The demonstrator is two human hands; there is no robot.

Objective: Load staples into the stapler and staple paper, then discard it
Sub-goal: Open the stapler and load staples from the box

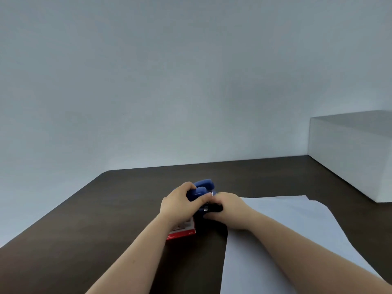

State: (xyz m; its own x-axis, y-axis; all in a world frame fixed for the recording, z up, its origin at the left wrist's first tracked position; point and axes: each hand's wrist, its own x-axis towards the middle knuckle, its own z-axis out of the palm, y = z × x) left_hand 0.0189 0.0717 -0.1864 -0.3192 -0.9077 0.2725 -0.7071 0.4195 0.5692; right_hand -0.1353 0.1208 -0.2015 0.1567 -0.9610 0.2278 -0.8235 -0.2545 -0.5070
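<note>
1. Loading appears under way: left hand (178, 200) fingers grip the blue stapler (202, 188) on the table (89, 211); right hand (228, 205) fingers pinch its black magazine.
2. Staple box (183, 231) lies at the stapler's 6 o'clock, paper (286, 225) at 4 o'clock.
3. Next move likely calls for seating the staples, then closing.

Dark table (89, 209), pale wall (148, 81)

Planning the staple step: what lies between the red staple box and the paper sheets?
In the head view, only bare dark table separates the red staple box from the paper; farther back, the stapler fills the gap.
</note>
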